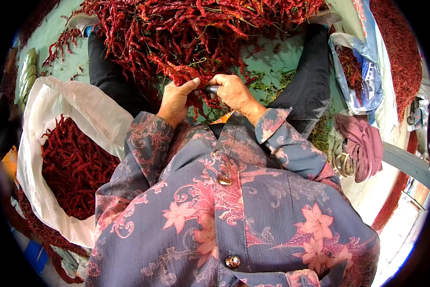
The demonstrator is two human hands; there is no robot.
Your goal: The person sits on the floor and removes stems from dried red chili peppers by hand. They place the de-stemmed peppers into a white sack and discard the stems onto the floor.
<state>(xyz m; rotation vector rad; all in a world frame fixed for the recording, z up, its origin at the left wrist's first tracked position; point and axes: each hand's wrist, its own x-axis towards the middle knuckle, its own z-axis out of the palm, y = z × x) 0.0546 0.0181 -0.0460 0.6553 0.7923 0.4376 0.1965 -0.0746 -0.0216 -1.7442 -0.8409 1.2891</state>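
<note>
A large heap of dried red chili peppers (186,32) lies between my outstretched legs. My left hand (179,96) is closed around several of the chilies, its thumb pressing on them from above. Close to its right, my right hand (233,92) grips a small tool with a dark handle (212,89), whose working end is hidden among the peppers, so its kind cannot be told. Some chilies hang below both hands. Green stems (269,86) lie scattered on the green sheet to the right of the hands.
An open white sack (75,97) at the left holds dark red chilies. At the right stand a blue and white plastic bag (374,80) with chilies inside and a crumpled mauve cloth (358,145). More chilies (398,46) lie spread at the far right.
</note>
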